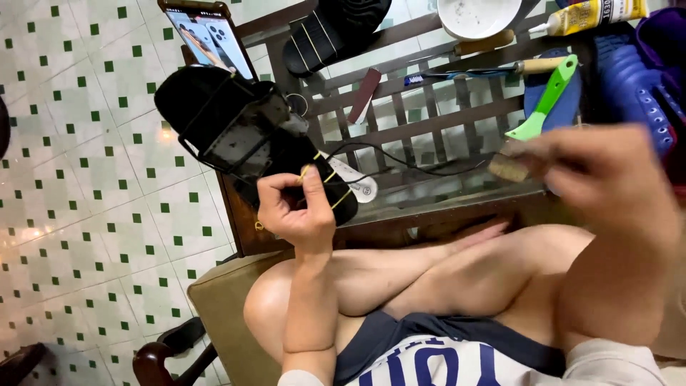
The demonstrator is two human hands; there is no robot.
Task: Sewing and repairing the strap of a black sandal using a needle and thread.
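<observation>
My left hand (296,207) grips a black slide sandal (243,132) with yellow stripes on its strap, held up over the table's left end with the sole turned toward me. My right hand (597,171) is blurred at the right and holds a small brush (509,168) by its bristle end, apart from the sandal. A thin black cord (400,159) trails between the sandal and the table top.
A wooden slatted table with a glass top (429,121) carries a second black sandal (332,32), a phone (207,36), a white bowl (475,16), a glue tube (589,16), a green-handled tool (547,100), a screwdriver (493,70) and blue plastic items (632,82). Green-dotted tile floor (86,179) lies left.
</observation>
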